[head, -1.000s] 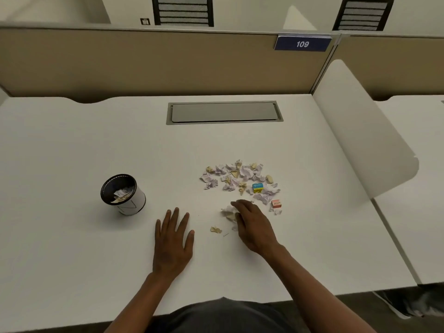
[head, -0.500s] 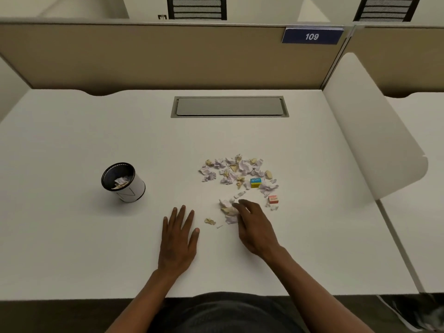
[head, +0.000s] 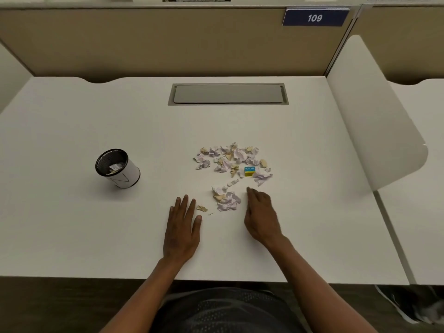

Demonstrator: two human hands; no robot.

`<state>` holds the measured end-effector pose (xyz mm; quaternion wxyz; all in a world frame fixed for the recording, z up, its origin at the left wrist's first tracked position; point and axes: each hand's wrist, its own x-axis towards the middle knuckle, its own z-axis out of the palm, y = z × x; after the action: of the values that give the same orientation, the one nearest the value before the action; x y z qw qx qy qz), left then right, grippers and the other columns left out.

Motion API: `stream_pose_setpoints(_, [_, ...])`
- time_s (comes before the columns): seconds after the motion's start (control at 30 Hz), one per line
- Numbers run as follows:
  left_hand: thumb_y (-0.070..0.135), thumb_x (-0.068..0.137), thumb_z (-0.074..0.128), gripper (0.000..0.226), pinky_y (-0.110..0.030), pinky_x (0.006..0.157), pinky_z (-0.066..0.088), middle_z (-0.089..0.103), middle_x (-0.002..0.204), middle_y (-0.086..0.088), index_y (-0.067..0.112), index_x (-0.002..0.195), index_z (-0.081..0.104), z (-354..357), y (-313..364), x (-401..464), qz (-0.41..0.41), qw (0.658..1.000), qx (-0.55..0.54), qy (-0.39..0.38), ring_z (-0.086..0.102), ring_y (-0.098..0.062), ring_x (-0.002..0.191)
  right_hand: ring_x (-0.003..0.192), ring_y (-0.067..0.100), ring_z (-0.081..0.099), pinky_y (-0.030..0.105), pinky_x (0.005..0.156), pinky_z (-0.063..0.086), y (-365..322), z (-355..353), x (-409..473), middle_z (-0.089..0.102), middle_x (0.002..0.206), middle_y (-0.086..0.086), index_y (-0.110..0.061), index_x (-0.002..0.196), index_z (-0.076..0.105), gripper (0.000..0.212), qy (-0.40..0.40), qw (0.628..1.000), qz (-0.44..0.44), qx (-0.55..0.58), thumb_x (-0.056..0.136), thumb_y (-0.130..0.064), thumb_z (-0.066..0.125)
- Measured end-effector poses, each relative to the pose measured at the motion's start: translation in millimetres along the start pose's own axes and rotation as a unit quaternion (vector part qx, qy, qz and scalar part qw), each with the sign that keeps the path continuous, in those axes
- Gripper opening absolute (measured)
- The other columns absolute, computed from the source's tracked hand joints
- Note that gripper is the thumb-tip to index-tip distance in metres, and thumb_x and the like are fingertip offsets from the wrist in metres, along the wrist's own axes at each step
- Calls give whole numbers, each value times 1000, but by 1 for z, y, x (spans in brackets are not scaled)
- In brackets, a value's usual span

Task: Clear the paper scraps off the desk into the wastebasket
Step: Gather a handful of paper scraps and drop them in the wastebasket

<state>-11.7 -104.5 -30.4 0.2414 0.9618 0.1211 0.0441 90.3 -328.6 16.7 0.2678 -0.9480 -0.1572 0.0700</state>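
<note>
1. Paper scraps (head: 231,157) are lying in a loose main cluster on the white bench (head: 72,224), right of centre and far of both hands.
2. A smaller clump of scraps (head: 227,200) is lying nearer, between the two hands, with one stray scrap (head: 201,208) sitting just beside the left fingertips.
3. The left hand (head: 183,228) is resting flat on the bench, palm down, fingers straight and slightly spread, holding nothing.
4. The right hand (head: 262,218) is resting on its edge just to the right of the small clump, fingers extended toward the far side and kept together. It is not touching the clump in this view, and nothing is showing in its grasp.
5. The wastebasket (head: 118,168), a small white cylinder with a black rim, is standing upright on the left part of the bench, well apart from the scraps. Some paper is already lying inside it.
6. A small blue-and-yellow box (head: 249,171) is sitting among the scraps at the right side of the main cluster.
7. A grey cable-access flap (head: 227,93) is lying flush in the bench at the far centre.
8. A tan partition (head: 144,42) is running along the far edge, carrying a blue plate numbered 109 (head: 315,18) at the upper right.
9. A white side divider (head: 374,131) is standing at the right edge of the bench.
</note>
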Motion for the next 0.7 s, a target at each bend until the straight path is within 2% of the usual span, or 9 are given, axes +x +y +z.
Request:
stream_pose_setpoints(0.07, [46, 104, 24, 59, -41, 127, 8, 13, 168, 3, 21, 158, 24, 0, 1, -1, 3, 1000, 11, 4, -1, -10, 155, 142, 27, 35, 28, 114, 29, -10, 6, -1, 41, 153, 13, -8, 151, 35, 53, -10, 999, -7, 51, 98, -10, 42])
stream_pose_setpoints(0.17, [45, 104, 26, 59, -42, 127, 10, 15, 168, 2, 21, 158, 25, 0, 4, -1, 1, 1000, 25, 8, 1, -11, 155, 141, 26, 39, 28, 114, 29, -21, 6, 11, 41, 154, 11, -12, 150, 37, 51, -14, 995, -39, 94, 100, -13, 42])
stream_pose_setpoints(0.3, [43, 104, 28, 57, -43, 127, 12, 18, 167, 1, 21, 156, 28, 0, 4, 0, -2, 999, 30, 12, 5, -12, 155, 139, 29, 39, 37, 113, 35, -28, 0, 38, 43, 151, 15, -10, 148, 40, 48, 6, 996, -65, 61, 100, -14, 42])
stream_pose_setpoints(0.43, [43, 104, 29, 57, -42, 127, 12, 20, 166, 1, 21, 156, 30, 0, 5, 0, 3, 999, 28, 18, 6, -11, 155, 138, 32, 37, 43, 112, 38, -33, 1, 50, 42, 151, 17, -7, 148, 37, 47, -45, 996, -82, -4, 105, -25, 35])
stream_pose_setpoints(0.57, [43, 104, 30, 55, -40, 127, 13, 20, 166, 3, 23, 156, 29, 0, 3, 0, 4, 999, 18, 25, 5, -9, 155, 134, 28, 40, 40, 106, 43, -34, 5, 24, 48, 145, 12, -11, 149, 37, 47, -88, 986, -140, 0, 105, -28, 36])
stream_pose_setpoints(0.63, [43, 104, 31, 54, -39, 126, 15, 23, 165, 4, 24, 155, 32, 1, 4, -2, 7, 999, 9, 31, 7, -8, 154, 132, 24, 43, 39, 103, 47, -27, 3, 12, 50, 142, 8, -15, 149, 38, 49, -67, 989, -129, 28, 103, -30, 42])
stream_pose_setpoints(0.7, [42, 103, 35, 52, -39, 124, 22, 30, 162, 2, 23, 151, 39, -1, 5, -3, 13, 999, -3, 39, 16, -12, 153, 132, 24, 44, 36, 103, 46, -16, -4, 8, 51, 142, 7, -17, 149, 39, 56, -12, 996, -71, 44, 98, -38, 51])
